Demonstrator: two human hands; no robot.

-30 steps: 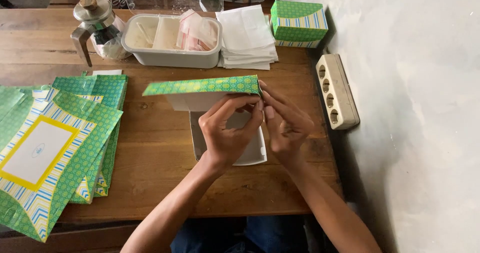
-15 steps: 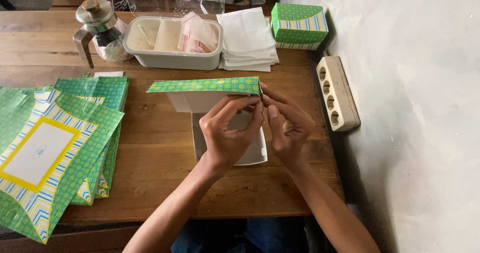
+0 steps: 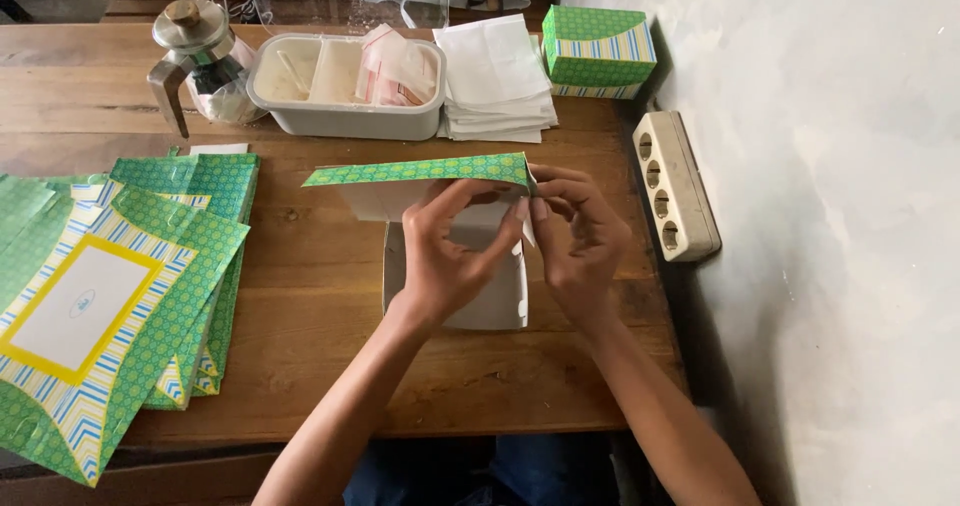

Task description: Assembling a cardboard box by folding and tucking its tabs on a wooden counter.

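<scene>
Bare forearms, no sleeves showing; dark blue trousers (image 3: 540, 471) below.

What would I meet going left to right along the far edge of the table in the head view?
Glass jug with a metal lid → white two-part tray holding small packets → stack of white paper sheets → folded green patterned box by the wall.

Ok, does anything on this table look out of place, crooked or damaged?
Nothing looks damaged or spilled. The stack of flat green cartons at the left is fanned unevenly and hangs over the table's near edge. Both hands, left and right, pinch the half-folded box.
</scene>
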